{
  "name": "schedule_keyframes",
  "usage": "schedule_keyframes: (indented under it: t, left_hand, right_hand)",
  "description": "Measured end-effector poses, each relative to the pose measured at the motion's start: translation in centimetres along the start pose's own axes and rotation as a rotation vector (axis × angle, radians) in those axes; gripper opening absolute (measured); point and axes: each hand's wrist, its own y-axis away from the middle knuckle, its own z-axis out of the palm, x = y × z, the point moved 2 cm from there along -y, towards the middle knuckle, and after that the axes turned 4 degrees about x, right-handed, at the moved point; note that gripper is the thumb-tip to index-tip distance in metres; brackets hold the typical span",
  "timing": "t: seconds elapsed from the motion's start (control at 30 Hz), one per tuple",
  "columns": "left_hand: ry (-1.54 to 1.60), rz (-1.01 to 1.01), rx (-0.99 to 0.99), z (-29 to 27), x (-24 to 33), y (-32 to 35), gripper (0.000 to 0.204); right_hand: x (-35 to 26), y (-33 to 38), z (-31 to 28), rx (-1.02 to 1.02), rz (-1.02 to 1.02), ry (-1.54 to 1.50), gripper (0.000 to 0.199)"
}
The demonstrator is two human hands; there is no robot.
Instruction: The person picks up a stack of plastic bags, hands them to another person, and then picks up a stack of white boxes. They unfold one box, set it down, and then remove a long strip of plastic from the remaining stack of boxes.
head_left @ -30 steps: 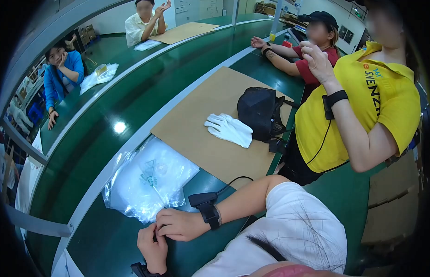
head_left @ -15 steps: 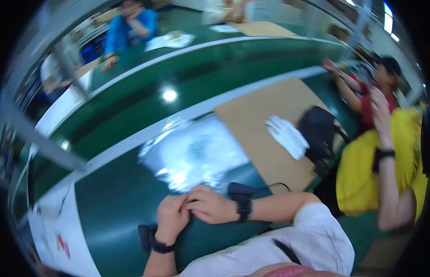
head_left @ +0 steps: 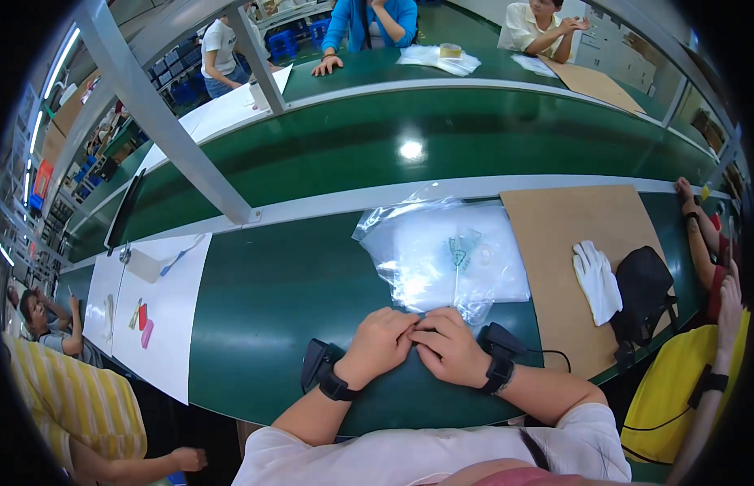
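My left hand (head_left: 375,347) and my right hand (head_left: 451,348) meet at the fingertips above the green table, with the fingers of both curled in. Whatever may be between them is too small or hidden to make out. Just beyond lies a clear plastic bag (head_left: 494,271) with a green printed mark, its crinkled near edge close to my right fingers. Each wrist wears a black strap with a dark box-like device.
A brown cardboard sheet (head_left: 547,324) at right bears a white glove (head_left: 597,283) and a black bag (head_left: 643,287). At left, a white sheet (head_left: 168,348) holds small coloured items. A grey metal post (head_left: 178,134) rises behind. People sit on both sides and across the table.
The view has swung left, so the table and its things appear further right, and a person in yellow stripes shows at left. My hands stay together at the fingertips.
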Motion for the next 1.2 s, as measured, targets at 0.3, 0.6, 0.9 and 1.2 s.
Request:
schedule_keyframes:
  t: [0.3,0.6,0.9,1.2]
  left_hand:
    - [0.001,0.006,-0.016,0.18,-0.02,0.00,0.017]
    - [0.015,0.000,-0.012,-0.03,0.03,0.01,0.016]
    - [0.040,-0.001,-0.013,0.17,-0.01,-0.33,0.016]
    - [0.019,-0.028,-0.026,0.04,0.12,-0.33,0.015]
  right_hand:
    - [0.05,0.21,0.01,0.012,0.011,0.020,0.029]
    - [0.08,0.44,0.34,0.005,0.020,0.006,0.029]
    - [0.19,0.36,0.12,0.007,0.039,-0.010,0.030]
    - [0.19,0.35,0.17,0.015,0.028,-0.005,0.030]
